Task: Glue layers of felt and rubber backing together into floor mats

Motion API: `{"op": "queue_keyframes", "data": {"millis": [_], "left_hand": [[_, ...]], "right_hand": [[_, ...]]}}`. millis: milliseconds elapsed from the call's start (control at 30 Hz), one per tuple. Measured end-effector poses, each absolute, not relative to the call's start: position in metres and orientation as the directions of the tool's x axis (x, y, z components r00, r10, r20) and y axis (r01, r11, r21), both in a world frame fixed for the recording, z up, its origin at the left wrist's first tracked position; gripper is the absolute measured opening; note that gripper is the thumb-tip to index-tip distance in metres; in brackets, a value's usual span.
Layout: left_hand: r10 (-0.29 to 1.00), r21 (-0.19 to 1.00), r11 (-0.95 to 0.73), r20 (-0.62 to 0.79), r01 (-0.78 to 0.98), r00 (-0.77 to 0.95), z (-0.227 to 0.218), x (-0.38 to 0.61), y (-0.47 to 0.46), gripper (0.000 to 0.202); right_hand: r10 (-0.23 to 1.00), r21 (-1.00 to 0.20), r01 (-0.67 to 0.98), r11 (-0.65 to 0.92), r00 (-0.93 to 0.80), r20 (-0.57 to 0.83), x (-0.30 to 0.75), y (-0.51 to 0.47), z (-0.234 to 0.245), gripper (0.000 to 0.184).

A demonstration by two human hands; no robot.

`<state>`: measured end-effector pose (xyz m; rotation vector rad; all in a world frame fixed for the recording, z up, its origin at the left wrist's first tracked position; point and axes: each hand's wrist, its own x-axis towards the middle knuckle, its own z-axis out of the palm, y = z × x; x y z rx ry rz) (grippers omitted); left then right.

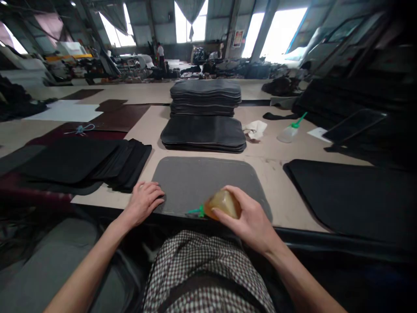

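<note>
Checked shirt [208,269] fills the bottom of frame; the person stands tight against the table [276,161] edge.

Right hand [252,221]: fingers wrapped around an amber bottle [223,203], thumb on top. The bottle lies nearly horizontal with its green nozzle [195,211] pointing left and slightly down, just over the near edge of the grey mat [208,178]. The tip looks to be at or just off the surface; can't tell which. That grip probably gives squeeze control along the edge.

Left hand [143,201]: released, fingers loosely flat, gripping nothing. It rests on the mat's near-left corner, likely pinning it so it doesn't slide.

The grey mat lies flat, centred in front of the person, close to the table edge and within reach of both hands.

Around it:
- low stack [203,132] of black mats just behind, tall stack [205,95] further back
- black sheets [81,161] fanned out on the left
- single black mat [352,195] on the right
- spare bottle [289,130] with a green nozzle lying on its side beside a rag [256,129], right of the low stack

Another person [160,52] is far back in the hall, well apart.
</note>
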<state>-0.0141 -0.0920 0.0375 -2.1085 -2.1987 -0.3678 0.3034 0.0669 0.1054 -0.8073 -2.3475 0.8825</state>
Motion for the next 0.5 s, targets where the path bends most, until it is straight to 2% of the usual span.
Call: {"op": "queue_keyframes", "data": {"millis": [100,167,233,367,500], "left_hand": [[0.967,0.138,0.016,0.249,0.99,-0.05,0.029,-0.018,-0.093,0.025],[0.96,0.164,0.006,0.275,0.986,-0.052,0.022,-0.025,-0.093,0.027],[0.955,0.207,0.012,0.287,0.978,-0.072,0.016,-0.033,-0.093,0.028],[0.924,0.318,0.058,0.342,0.946,-0.171,0.017,-0.04,-0.088,0.028],[0.909,0.359,0.016,0.384,0.933,-0.164,0.034,-0.012,-0.074,0.03]], "right_hand": [[0.805,-0.815,0.413,0.406,-0.585,0.105,0.338,0.085,0.107,0.048],[0.869,-0.889,0.392,0.238,-0.494,0.015,0.364,0.096,0.107,0.052],[0.928,-0.933,0.34,0.122,-0.372,-0.014,0.39,0.104,0.107,0.054],[0.991,-0.962,0.265,0.062,-0.134,0.027,0.44,0.113,0.105,0.053],[0.99,-0.954,0.3,0.022,-0.139,-0.021,0.469,0.107,0.098,0.055]]}}
